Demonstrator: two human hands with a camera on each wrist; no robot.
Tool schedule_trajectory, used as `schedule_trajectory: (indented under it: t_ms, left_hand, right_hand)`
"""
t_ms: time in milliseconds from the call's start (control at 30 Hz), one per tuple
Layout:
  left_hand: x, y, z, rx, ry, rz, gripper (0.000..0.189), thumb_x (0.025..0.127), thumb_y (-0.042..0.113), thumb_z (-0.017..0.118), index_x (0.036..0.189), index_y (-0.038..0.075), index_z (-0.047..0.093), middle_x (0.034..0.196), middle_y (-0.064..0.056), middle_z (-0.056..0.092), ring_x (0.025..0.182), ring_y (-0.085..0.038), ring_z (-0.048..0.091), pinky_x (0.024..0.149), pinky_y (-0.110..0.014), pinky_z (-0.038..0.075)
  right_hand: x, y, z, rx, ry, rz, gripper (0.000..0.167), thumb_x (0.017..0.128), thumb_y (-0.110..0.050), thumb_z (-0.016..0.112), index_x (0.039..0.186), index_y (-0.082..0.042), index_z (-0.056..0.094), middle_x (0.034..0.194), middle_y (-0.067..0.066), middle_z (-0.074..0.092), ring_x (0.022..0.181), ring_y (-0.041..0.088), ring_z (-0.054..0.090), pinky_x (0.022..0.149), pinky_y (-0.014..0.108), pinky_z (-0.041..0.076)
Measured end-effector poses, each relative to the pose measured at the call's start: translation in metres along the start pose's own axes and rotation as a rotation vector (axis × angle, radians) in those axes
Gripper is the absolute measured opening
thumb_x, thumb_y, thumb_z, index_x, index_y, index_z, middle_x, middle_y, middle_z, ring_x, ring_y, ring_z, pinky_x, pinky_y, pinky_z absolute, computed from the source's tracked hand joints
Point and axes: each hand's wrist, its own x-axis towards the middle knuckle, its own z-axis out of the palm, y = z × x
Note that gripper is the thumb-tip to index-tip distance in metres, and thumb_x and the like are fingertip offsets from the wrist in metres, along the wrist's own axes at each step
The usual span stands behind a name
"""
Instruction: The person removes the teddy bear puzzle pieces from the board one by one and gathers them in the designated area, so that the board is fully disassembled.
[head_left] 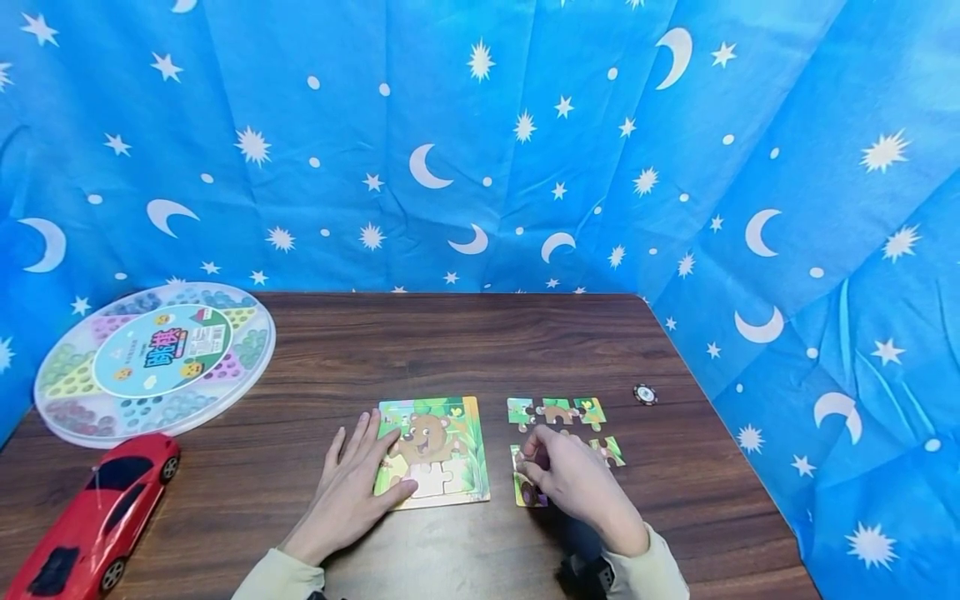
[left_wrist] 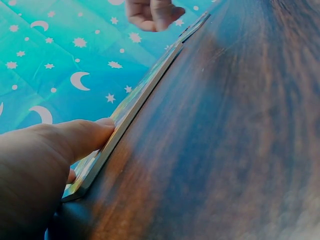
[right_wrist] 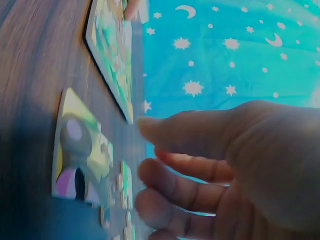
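Observation:
A bear jigsaw puzzle in a tray (head_left: 482, 467) lies flat in the middle of the table. My left hand (head_left: 358, 479) rests on the puzzle's left side with fairly straight fingers; its thumb (left_wrist: 95, 131) presses the near part. To the right, my right hand (head_left: 573, 475) hovers over several loose pieces. In the right wrist view, its thumb (right_wrist: 185, 131) and bent fingers stand apart with nothing between them. The nearest loose piece (right_wrist: 80, 155) shows purple and green print. More pieces, such as a green-edged one (head_left: 519, 410), lie beyond the hand, which partly hides others.
A round Chinese checkers box (head_left: 247, 367) lies at the left, with a red toy car (head_left: 101, 512) in front of it. A black and white chip (head_left: 645, 394) is at the right. Blue star-patterned cloth (head_left: 480, 108) hangs behind the dark wooden table (head_left: 360, 342).

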Motion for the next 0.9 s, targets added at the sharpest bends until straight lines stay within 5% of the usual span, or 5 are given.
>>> schedule_trajectory:
  t_ms: [400, 700, 900]
  left_hand:
    - [-0.001, -0.001, -0.001, -0.003, -0.002, 0.001, 0.08, 0.087, 0.06, 0.061, 0.144, 0.007, 0.047, 0.158, -0.021, 0.018, 0.147, -0.034, 0.014, 0.115, -0.054, 0.002]
    - [0.001, -0.001, 0.0, 0.02, 0.016, 0.021, 0.077, 0.087, 0.058, 0.062, 0.143, 0.007, 0.048, 0.158, -0.021, 0.019, 0.146, -0.034, 0.016, 0.115, -0.055, 0.003]
    - [0.001, -0.001, -0.001, 0.028, 0.026, 0.033, 0.076, 0.087, 0.057, 0.062, 0.143, 0.006, 0.048, 0.157, -0.022, 0.02, 0.146, -0.036, 0.017, 0.115, -0.057, 0.004]
  right_hand:
    - [0.018, -0.037, 0.008, 0.029, -0.007, -0.213, 0.014, 0.09, -0.024, 0.071, 0.088, -0.018, 0.059, 0.064, -0.013, 0.049, 0.051, 0.001, 0.042, 0.046, 0.023, 0.036]
    - [0.03, -0.068, 0.029, -0.08, -0.032, -0.345, 0.027, 0.085, -0.036, 0.075, 0.1, -0.015, 0.065, 0.088, -0.003, 0.056, 0.076, 0.01, 0.051, 0.063, 0.026, 0.046]
    - [0.037, -0.081, 0.046, -0.142, -0.016, -0.431, 0.037, 0.079, -0.04, 0.079, 0.104, -0.015, 0.068, 0.09, -0.006, 0.051, 0.083, 0.011, 0.05, 0.068, 0.026, 0.047]
